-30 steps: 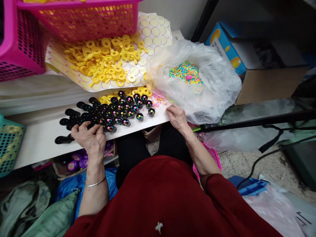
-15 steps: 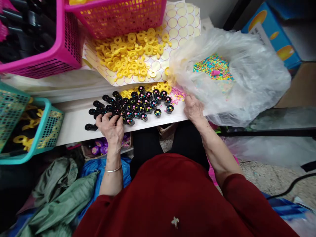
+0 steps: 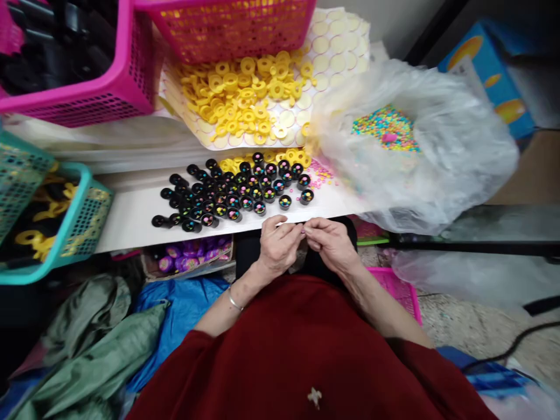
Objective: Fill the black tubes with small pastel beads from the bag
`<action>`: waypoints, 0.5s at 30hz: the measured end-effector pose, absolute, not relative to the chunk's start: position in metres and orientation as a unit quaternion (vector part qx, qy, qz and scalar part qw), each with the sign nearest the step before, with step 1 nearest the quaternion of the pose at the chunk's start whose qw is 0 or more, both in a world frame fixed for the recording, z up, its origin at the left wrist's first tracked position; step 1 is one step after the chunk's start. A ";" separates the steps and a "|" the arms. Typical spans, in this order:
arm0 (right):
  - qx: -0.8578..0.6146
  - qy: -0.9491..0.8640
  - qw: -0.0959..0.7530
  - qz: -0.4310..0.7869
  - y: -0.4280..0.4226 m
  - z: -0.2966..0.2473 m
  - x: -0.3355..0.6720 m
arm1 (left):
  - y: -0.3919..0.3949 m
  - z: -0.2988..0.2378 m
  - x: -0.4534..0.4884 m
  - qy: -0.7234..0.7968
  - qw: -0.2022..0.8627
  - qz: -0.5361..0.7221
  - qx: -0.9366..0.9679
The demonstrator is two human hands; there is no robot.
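Note:
My left hand (image 3: 276, 243) and my right hand (image 3: 331, 243) meet at the white shelf's front edge (image 3: 131, 233), fingertips pinched together on something small and pinkish that I cannot make out. Just beyond them stands a cluster of small black cups (image 3: 231, 189), many holding coloured beads. A clear plastic bag (image 3: 437, 157) full of pastel beads (image 3: 387, 129) lies to the right. Loose pink beads (image 3: 322, 174) are scattered beside the cups.
Yellow rings (image 3: 245, 105) lie piled on a sticker sheet (image 3: 336, 44) behind the cups. Pink baskets (image 3: 109, 93) stand at the back, a teal basket (image 3: 83, 233) at the left. Purple items (image 3: 192, 255) sit under the shelf; a pink tray (image 3: 396, 286) is by my right knee.
My left hand left the black cups and my right hand left the bag's edge; both came together at the shelf's front edge in a pinch. The camera tilted slightly.

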State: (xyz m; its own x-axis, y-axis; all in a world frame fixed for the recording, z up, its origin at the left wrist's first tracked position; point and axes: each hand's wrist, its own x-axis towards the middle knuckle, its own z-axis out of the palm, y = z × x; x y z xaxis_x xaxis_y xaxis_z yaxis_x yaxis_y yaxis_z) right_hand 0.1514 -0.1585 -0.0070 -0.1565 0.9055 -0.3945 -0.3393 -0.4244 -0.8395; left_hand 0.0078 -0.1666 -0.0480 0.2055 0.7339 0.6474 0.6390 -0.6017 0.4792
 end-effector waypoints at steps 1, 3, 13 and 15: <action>-0.469 -0.282 0.446 0.708 -0.159 -0.007 0.150 | -0.166 -0.048 0.006 0.428 0.048 0.461 0.776; -0.464 -0.260 0.439 0.724 -0.157 -0.009 0.150 | -0.164 -0.047 0.001 0.405 0.040 0.477 0.779; -0.436 -0.243 0.396 0.771 -0.157 -0.005 0.150 | -0.166 -0.027 -0.007 0.392 -0.006 0.426 0.815; -0.430 -0.258 0.385 0.775 -0.157 -0.005 0.150 | -0.164 -0.027 -0.016 0.406 -0.012 0.422 0.810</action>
State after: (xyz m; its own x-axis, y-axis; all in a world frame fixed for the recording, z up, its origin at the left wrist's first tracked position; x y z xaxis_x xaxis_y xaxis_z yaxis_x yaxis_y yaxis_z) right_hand 0.1500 -0.1565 -0.0048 -0.3331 0.8189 -0.4673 -0.3755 -0.5698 -0.7310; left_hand -0.0155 -0.1643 -0.0267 0.3134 0.6488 0.6934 0.6683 -0.6694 0.3243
